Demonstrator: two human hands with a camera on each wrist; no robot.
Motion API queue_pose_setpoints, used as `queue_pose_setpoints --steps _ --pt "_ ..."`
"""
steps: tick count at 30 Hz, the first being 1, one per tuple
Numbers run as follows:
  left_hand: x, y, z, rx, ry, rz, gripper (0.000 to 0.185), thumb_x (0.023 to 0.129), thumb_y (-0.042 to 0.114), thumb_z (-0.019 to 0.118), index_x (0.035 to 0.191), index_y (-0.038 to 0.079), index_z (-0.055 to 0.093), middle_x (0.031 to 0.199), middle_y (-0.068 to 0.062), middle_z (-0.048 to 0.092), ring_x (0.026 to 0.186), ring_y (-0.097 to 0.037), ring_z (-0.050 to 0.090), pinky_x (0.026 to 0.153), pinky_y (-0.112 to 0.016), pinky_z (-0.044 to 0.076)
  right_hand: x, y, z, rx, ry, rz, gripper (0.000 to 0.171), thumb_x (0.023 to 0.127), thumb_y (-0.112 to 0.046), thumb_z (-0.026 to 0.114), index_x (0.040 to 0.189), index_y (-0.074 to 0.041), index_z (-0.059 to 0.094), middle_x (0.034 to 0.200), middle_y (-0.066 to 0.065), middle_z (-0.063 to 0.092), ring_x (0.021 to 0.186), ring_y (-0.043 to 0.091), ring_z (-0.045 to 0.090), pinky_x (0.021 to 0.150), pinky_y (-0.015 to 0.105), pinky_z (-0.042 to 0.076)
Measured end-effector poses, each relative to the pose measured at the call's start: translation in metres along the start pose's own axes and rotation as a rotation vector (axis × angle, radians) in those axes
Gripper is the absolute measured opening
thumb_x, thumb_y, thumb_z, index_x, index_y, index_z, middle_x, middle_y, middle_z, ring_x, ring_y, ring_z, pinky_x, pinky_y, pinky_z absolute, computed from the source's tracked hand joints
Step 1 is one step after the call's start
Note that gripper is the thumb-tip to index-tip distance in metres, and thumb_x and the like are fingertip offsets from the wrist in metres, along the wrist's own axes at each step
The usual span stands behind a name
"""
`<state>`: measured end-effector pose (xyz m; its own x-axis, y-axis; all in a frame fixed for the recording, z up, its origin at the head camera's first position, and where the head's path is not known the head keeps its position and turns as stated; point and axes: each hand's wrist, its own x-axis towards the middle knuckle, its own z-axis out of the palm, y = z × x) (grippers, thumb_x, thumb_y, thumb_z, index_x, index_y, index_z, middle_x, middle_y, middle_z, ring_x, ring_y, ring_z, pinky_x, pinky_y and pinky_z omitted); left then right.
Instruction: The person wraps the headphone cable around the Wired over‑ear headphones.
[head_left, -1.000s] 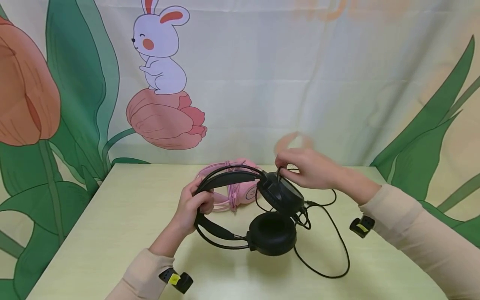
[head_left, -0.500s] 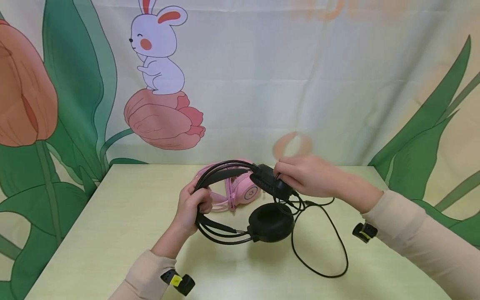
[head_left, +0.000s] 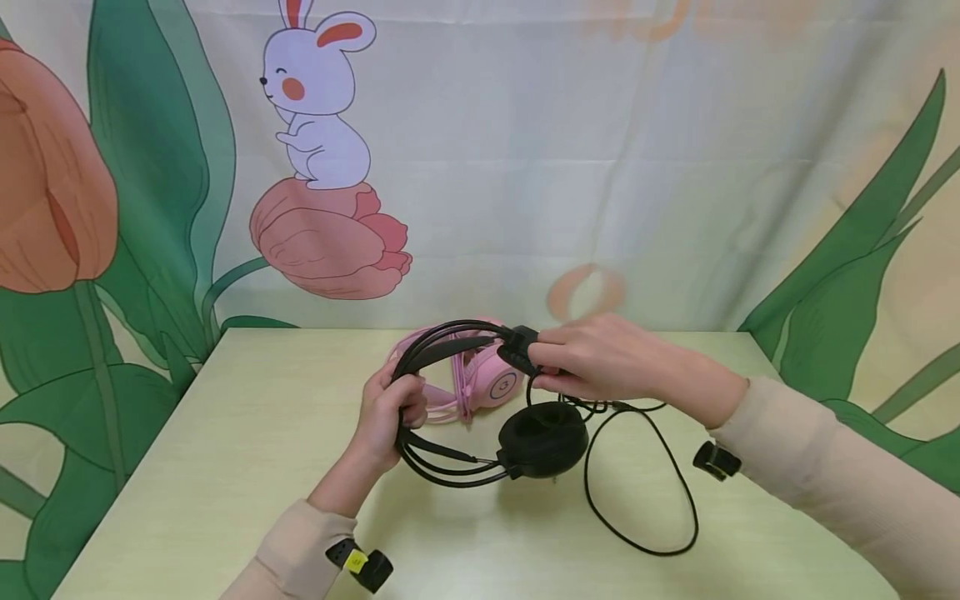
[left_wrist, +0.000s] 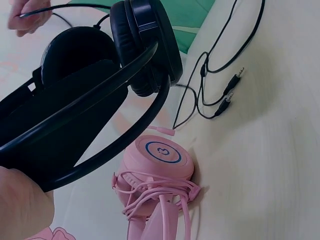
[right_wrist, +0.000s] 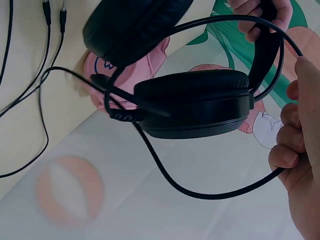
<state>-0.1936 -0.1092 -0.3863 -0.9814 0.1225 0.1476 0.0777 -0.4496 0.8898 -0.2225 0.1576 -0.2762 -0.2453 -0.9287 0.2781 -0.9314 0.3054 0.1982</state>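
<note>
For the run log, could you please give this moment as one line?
left hand: grips black headset headband | right hand: holds upper ear cup and cable | pink headset: behind, on table

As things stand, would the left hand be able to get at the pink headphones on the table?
Probably not at once: the left hand grips the black headphones, whose band lies between it and the pink headphones.

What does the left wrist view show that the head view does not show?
Only the left wrist view shows the two jack plugs at the cable's end and the blue ring on the pink headset. Only the head view shows the whole table, the rabbit backdrop, the left hand gripping the headband, and the right hand gripping the upper earcup. Both show the black headset and its black cable.
</note>
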Motion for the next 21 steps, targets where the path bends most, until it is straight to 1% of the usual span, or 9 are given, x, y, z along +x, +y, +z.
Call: queue_pose_setpoints --steps 3,5,9,14,17,21 --pt "0.001 -0.001 0.002 -0.001 0.0 -0.012 0.016 0.081 -0.001 0.042 0.072 0.009 0.035 0.05 0.008 0.028 0.042 -0.005 0.022 0.043 -0.023 0.015 0.008 0.0 -0.001 -0.057 0.025 -0.033 0.022 0.086 -0.029 0.062 0.076 -0.016 0.047 0.063 -0.009 0.039 0.049 0.005 0.035 0.043 0.018 0.019" --pt "0.002 -0.002 0.004 0.001 -0.003 -0.017 0.016 0.081 -0.001 0.042 0.073 0.01 0.034 0.05 0.009 0.028 0.041 -0.004 0.023 0.042 -0.022 0.016 0.013 0.0 -0.002 -0.096 0.026 -0.044 0.021 0.086 -0.03 0.062 0.076 -0.016 0.048 0.062 -0.008 0.039 0.048 0.006 0.036 0.042 0.019 0.018" --pt "0.002 -0.004 0.008 0.007 -0.012 -0.033 0.016 0.081 -0.001 0.042 0.073 0.009 0.034 0.05 0.009 0.029 0.041 -0.003 0.025 0.042 -0.021 0.018 0.025 0.0 -0.002 -0.158 0.005 -0.046 0.021 0.087 -0.03 0.06 0.075 -0.016 0.049 0.061 -0.007 0.041 0.047 0.009 0.039 0.039 0.021 0.019" --pt "0.001 -0.005 0.011 0.016 -0.046 -0.044 0.014 0.081 0.0 0.043 0.074 0.01 0.035 0.05 0.009 0.03 0.041 -0.004 0.026 0.041 -0.021 0.019 0.034 0.002 0.003 -0.227 -0.014 -0.037 0.022 0.087 -0.031 0.06 0.074 -0.016 0.051 0.061 -0.005 0.045 0.046 0.011 0.044 0.038 0.023 0.023" --pt "0.0 -0.006 0.012 0.016 -0.069 -0.05 0.012 0.081 0.0 0.042 0.076 0.01 0.037 0.05 0.009 0.029 0.042 -0.004 0.025 0.042 -0.021 0.019 0.038 0.004 0.006 -0.271 0.008 -0.039 0.022 0.086 -0.032 0.061 0.074 -0.015 0.052 0.061 -0.005 0.045 0.046 0.012 0.045 0.037 0.024 0.025" --pt "-0.001 -0.007 0.012 0.011 -0.083 -0.063 0.01 0.081 0.0 0.041 0.077 0.008 0.038 0.051 0.009 0.029 0.042 -0.004 0.025 0.042 -0.021 0.018 0.041 0.008 0.009 -0.313 0.05 -0.035 0.024 0.084 -0.033 0.062 0.073 -0.014 0.053 0.058 -0.004 0.044 0.044 0.013 0.044 0.038 0.024 0.024"
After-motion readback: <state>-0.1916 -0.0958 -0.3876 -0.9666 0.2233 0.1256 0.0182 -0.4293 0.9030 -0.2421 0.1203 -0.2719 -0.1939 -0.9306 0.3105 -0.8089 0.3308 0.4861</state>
